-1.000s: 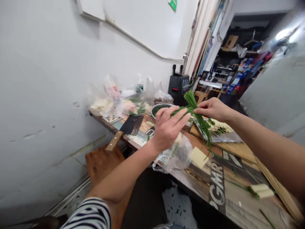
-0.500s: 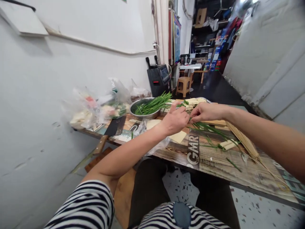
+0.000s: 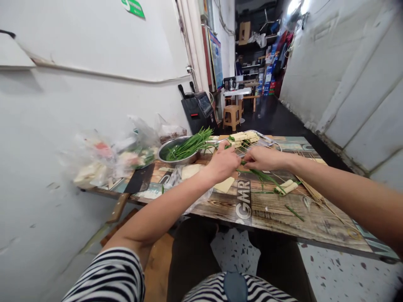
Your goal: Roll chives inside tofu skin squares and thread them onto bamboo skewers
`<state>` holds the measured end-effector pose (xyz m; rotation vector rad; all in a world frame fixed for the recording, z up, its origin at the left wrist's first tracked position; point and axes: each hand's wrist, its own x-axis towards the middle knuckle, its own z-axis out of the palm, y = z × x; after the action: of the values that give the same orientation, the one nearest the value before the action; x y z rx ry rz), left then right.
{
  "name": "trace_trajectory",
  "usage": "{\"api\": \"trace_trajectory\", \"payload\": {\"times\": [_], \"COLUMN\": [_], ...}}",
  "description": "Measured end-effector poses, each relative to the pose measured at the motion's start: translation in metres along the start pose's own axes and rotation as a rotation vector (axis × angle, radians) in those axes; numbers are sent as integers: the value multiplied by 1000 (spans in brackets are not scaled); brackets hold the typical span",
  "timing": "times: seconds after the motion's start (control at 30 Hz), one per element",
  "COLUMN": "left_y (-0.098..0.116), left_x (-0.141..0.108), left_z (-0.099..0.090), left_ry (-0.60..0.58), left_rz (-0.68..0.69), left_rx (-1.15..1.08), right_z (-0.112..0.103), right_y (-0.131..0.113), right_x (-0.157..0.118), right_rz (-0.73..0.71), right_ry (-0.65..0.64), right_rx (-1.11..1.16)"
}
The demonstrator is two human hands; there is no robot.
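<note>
My left hand and my right hand are close together above the table, fingers pinched on a bunch of green chives. The loose ends trail from under my right hand toward the lower right. Whatever lies between the fingertips is mostly hidden. Below my left hand are pale yellow flat sheets, perhaps tofu skin. Pale rolls with green inside lie right of the chives. Behind my hands, a tray carries more such rolls on skewers.
A metal bowl of chives stands left of my hands. Farther left are a cleaver, its handle past the table edge, and plastic bags of food. Bamboo skewers lie at right. A black speaker-like box stands behind the bowl.
The view has swung a little to the right, so the table things sit farther left. More of the tray of rolls shows. My hands stay together at the chives.
</note>
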<state>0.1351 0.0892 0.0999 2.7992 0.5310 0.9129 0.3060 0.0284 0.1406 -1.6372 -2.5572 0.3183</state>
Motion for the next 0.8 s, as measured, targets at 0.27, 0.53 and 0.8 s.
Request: {"api": "trace_trajectory", "payload": {"times": [0.27, 0.53, 0.8], "left_y": [15, 26, 8], "left_x": [-20, -37, -40], "left_z": [-3, 23, 11], "left_ry": [-80, -45, -161], "left_rz": [-54, -123, -165], "left_rx": [273, 225, -371], "right_z": [16, 42, 30], "right_y": [1, -17, -22], "right_x": [-7, -9, -18], "right_rz": [265, 467, 474], "right_ry": [-9, 215, 212], "right_rx": [841, 1062, 893]}}
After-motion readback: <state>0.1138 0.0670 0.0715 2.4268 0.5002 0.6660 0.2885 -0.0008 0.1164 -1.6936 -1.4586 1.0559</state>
